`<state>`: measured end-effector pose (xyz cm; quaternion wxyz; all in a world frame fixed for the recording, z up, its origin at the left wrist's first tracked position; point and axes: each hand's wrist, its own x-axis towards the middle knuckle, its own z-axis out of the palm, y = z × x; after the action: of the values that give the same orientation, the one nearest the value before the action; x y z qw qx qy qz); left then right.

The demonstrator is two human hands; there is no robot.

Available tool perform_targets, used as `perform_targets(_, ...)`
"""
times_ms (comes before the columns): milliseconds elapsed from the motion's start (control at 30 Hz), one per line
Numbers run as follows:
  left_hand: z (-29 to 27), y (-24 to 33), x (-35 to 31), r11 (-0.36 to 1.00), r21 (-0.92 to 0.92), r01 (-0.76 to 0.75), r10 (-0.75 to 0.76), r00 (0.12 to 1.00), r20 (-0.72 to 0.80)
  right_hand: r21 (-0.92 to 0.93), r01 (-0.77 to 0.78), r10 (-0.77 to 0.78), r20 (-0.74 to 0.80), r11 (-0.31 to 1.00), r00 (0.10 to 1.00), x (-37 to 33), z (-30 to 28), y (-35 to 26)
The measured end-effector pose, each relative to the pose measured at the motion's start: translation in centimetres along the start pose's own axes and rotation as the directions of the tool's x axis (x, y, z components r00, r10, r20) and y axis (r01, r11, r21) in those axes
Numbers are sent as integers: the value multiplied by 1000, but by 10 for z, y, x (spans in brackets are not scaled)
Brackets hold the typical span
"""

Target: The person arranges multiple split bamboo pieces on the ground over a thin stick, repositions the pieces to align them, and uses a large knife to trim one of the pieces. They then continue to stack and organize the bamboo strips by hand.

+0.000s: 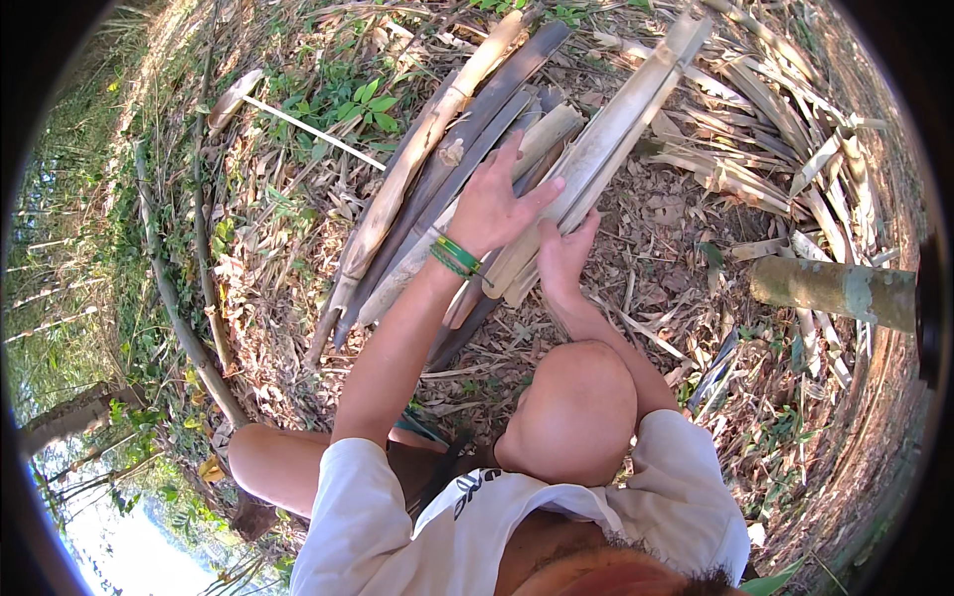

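Observation:
A long, pale split length of wood [628, 109] slants from in front of my knee up to the far right. My right hand [566, 258] is closed around its near right edge, thumb on one side and fingers on the other. My left hand [495, 207] has its fingers spread; the thumb reaches onto the pale wood, and the palm rests over the pieces to its left. Green bands [454, 256] circle the left wrist. Under and left of that hand lie several long pieces, among them a brown peeling one [409, 169] and a dark one [487, 94].
Split strips and sticks [765, 109] lie heaped at the far right. A cut log [835, 291] juts in from the right. A tool with a thin white handle [313, 132] lies at the far left. Long poles [174, 288] stretch along the left. Dry leaves cover the ground.

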<state>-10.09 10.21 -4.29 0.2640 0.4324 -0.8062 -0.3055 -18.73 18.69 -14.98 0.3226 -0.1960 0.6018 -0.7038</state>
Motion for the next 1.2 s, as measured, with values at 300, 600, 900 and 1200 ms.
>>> perform_targets(300,1,-59,-50,891,-173,420,-434,899,-55,-309,5,98,314,951,944,-79,23,25)
perform_targets(600,-16,-130,-75,912,-146,383,-389,921,-14,-250,139,-42,355,958,934,-102,45,66)
perform_targets(900,-18,-115,-73,957,120,264,-266,964,-1,-57,-158,162,561,986,812,-102,40,53)
perform_targets(1200,-81,-123,-72,974,35,225,-221,972,-79,61,-203,154,458,977,875,-109,61,21)
